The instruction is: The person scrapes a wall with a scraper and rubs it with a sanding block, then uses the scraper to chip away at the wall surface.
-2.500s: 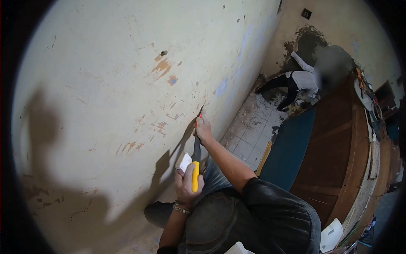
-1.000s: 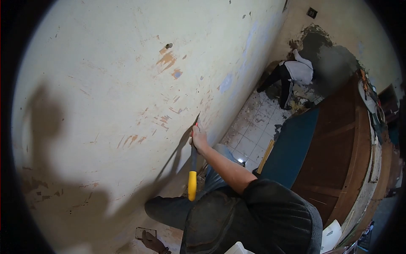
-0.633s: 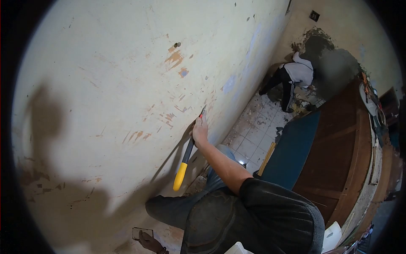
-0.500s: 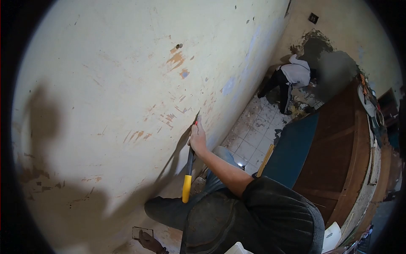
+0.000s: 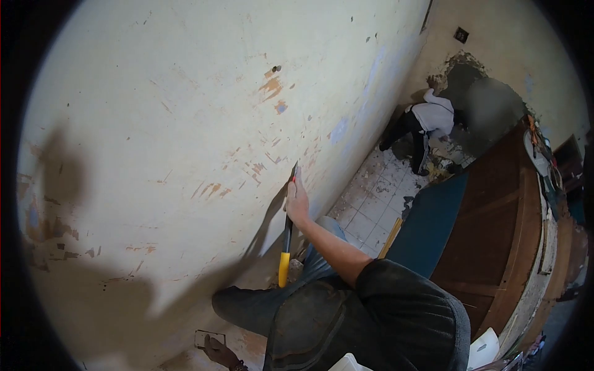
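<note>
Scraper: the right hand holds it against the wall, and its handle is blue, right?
Not quite. The head view shows the right hand holding the scraper against the wall, but its handle is yellow, not blue.

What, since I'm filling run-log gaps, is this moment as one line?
right hand grips yellow-handled scraper | blade tip against wall | left hand low, by rectangular piece | another person in far corner
</note>
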